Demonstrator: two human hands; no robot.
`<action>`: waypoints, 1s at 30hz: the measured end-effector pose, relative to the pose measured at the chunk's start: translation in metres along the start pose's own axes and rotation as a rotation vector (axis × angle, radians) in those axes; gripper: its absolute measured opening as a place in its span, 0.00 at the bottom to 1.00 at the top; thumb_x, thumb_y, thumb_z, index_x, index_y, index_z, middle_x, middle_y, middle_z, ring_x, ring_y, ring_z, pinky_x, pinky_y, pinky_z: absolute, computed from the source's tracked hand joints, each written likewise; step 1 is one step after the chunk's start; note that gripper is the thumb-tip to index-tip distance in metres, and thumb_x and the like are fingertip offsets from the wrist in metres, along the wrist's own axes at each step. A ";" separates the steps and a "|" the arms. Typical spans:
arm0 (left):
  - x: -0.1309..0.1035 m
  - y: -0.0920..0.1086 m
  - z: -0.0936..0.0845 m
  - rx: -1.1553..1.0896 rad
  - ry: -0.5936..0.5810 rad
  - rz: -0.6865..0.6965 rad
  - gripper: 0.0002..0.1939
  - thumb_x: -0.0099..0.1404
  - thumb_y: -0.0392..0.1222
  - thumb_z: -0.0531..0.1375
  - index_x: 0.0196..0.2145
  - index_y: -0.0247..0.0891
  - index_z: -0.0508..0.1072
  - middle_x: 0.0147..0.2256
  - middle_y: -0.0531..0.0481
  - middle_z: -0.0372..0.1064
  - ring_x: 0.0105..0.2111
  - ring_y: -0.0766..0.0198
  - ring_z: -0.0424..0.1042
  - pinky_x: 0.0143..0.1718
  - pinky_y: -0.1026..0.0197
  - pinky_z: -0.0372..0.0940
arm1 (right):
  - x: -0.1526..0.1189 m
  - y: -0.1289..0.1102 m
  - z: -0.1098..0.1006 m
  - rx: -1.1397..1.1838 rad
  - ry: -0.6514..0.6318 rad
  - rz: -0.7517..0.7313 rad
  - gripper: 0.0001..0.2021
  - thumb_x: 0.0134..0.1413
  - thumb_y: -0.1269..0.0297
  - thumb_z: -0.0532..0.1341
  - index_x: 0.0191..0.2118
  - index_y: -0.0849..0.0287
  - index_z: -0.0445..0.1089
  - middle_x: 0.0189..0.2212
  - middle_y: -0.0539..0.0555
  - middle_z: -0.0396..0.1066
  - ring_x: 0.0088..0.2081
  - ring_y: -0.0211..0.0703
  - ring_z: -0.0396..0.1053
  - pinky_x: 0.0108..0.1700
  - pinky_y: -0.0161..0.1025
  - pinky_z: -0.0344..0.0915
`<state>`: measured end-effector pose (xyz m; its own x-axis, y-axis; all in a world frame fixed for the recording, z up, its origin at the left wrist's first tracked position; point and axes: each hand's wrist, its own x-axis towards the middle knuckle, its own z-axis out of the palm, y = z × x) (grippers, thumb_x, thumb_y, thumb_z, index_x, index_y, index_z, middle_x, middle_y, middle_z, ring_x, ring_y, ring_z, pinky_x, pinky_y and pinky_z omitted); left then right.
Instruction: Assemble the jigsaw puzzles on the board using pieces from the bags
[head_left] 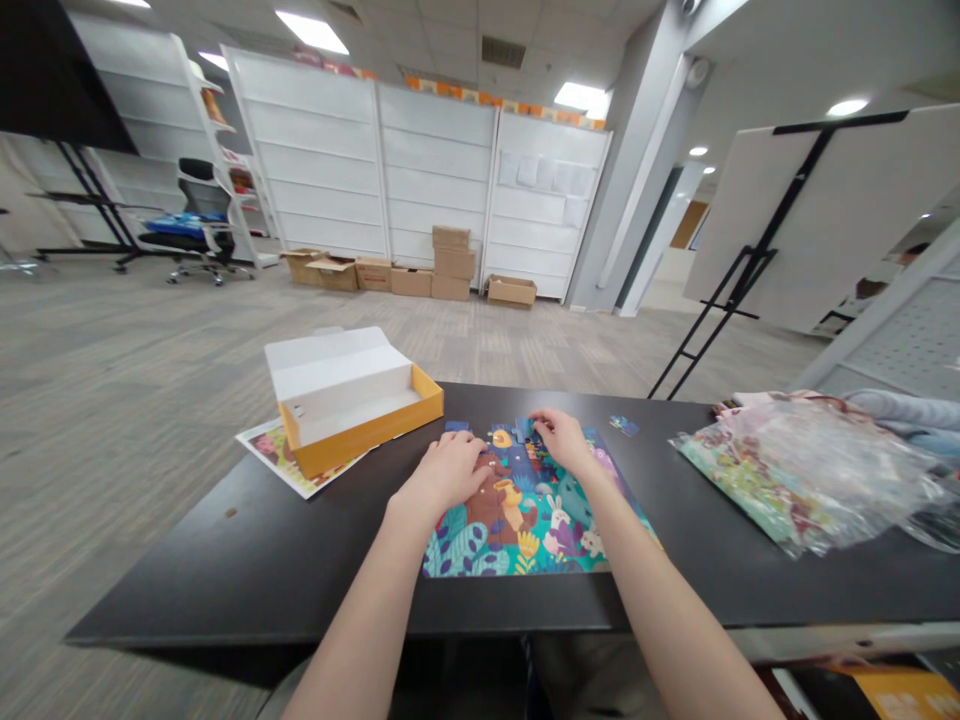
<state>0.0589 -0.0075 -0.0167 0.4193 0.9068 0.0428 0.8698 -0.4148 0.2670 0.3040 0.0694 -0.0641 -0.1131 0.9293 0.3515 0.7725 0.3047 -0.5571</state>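
A colourful jigsaw puzzle [517, 545] with forest animals lies mostly assembled on the dark table, its dark blue far edge uneven with gaps. My left hand [452, 468] rests over its upper left part, fingers stretched out and holding nothing. At the far edge my right hand [561, 437] has its fingertips together on a blue puzzle piece [523, 428], partly hidden by the fingers. A few loose blue pieces [623, 425] lie on the table to the right of the puzzle.
An open yellow box [367, 430] stands on a printed picture sheet [304, 486] at the left. To the right lie clear plastic bags [810, 470] with colourful contents. Past the table are cardboard boxes [451, 262], an office chair [196, 215] and a whiteboard on a stand [814, 220].
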 end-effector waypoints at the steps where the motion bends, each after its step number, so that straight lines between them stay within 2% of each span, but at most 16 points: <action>1: 0.000 0.000 0.000 -0.002 0.002 -0.002 0.21 0.69 0.46 0.55 0.56 0.35 0.73 0.56 0.37 0.69 0.58 0.44 0.66 0.57 0.44 0.64 | 0.000 0.000 0.000 -0.011 0.002 -0.002 0.10 0.57 0.72 0.58 0.40 0.56 0.77 0.35 0.54 0.78 0.36 0.43 0.75 0.45 0.40 0.69; 8: 0.001 -0.001 0.002 -0.009 0.013 -0.011 0.20 0.69 0.46 0.56 0.55 0.37 0.74 0.56 0.37 0.69 0.58 0.45 0.66 0.58 0.44 0.63 | -0.003 -0.005 -0.004 -0.066 0.024 -0.054 0.12 0.58 0.75 0.59 0.43 0.59 0.77 0.42 0.58 0.75 0.39 0.42 0.73 0.50 0.41 0.67; 12: 0.001 -0.001 0.002 -0.013 0.025 -0.013 0.19 0.69 0.46 0.56 0.53 0.37 0.74 0.55 0.38 0.70 0.58 0.45 0.66 0.57 0.45 0.64 | -0.006 -0.015 -0.009 -0.122 -0.075 -0.159 0.08 0.60 0.70 0.61 0.39 0.57 0.78 0.39 0.56 0.75 0.41 0.44 0.73 0.50 0.40 0.66; 16: 0.001 -0.001 0.002 -0.019 0.029 -0.015 0.20 0.70 0.46 0.55 0.54 0.37 0.74 0.55 0.38 0.70 0.57 0.46 0.67 0.57 0.46 0.64 | -0.009 -0.022 -0.008 -0.179 -0.176 -0.184 0.07 0.60 0.70 0.62 0.39 0.58 0.79 0.38 0.57 0.75 0.40 0.45 0.73 0.47 0.40 0.66; 19: 0.001 -0.003 0.000 -0.011 0.033 -0.014 0.20 0.69 0.46 0.56 0.54 0.36 0.74 0.55 0.38 0.70 0.56 0.46 0.68 0.57 0.47 0.64 | -0.010 -0.024 -0.008 -0.174 -0.180 -0.192 0.07 0.59 0.71 0.62 0.39 0.57 0.79 0.38 0.56 0.76 0.40 0.44 0.73 0.46 0.39 0.66; 21: 0.001 -0.004 -0.002 -0.008 0.037 -0.019 0.20 0.69 0.46 0.56 0.54 0.36 0.74 0.55 0.38 0.70 0.56 0.47 0.67 0.57 0.48 0.64 | -0.008 -0.021 -0.013 -0.154 -0.139 -0.185 0.07 0.58 0.68 0.62 0.39 0.56 0.79 0.37 0.55 0.76 0.38 0.43 0.73 0.44 0.38 0.67; 24: 0.000 -0.008 -0.005 -0.016 0.045 -0.028 0.20 0.69 0.46 0.56 0.54 0.36 0.74 0.55 0.38 0.70 0.56 0.47 0.67 0.58 0.49 0.63 | -0.003 -0.004 -0.037 -0.209 0.045 -0.069 0.10 0.60 0.64 0.59 0.39 0.57 0.78 0.37 0.56 0.77 0.39 0.45 0.74 0.46 0.40 0.67; 26: -0.002 -0.010 -0.006 -0.025 0.055 -0.031 0.20 0.69 0.46 0.56 0.54 0.36 0.74 0.55 0.39 0.70 0.56 0.48 0.68 0.58 0.49 0.63 | -0.003 0.019 -0.061 -0.365 0.174 0.130 0.12 0.60 0.64 0.57 0.39 0.59 0.79 0.39 0.61 0.77 0.42 0.51 0.74 0.48 0.45 0.67; 28: -0.004 -0.013 -0.006 -0.031 0.066 -0.036 0.19 0.69 0.46 0.56 0.53 0.37 0.74 0.55 0.39 0.70 0.55 0.49 0.68 0.59 0.49 0.63 | -0.005 0.047 -0.083 -0.536 0.217 0.356 0.15 0.59 0.62 0.58 0.44 0.61 0.79 0.44 0.68 0.76 0.47 0.60 0.73 0.48 0.50 0.68; 30: -0.005 -0.017 -0.007 -0.035 0.067 -0.045 0.18 0.68 0.45 0.56 0.53 0.37 0.74 0.54 0.40 0.70 0.56 0.49 0.68 0.59 0.50 0.62 | -0.009 0.074 -0.099 -0.633 0.173 0.542 0.20 0.57 0.57 0.60 0.51 0.63 0.76 0.48 0.73 0.73 0.50 0.66 0.72 0.48 0.54 0.68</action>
<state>0.0399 -0.0042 -0.0151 0.3608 0.9279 0.0941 0.8771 -0.3719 0.3040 0.4238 0.0626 -0.0341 0.4309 0.8522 0.2968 0.9019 -0.3955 -0.1737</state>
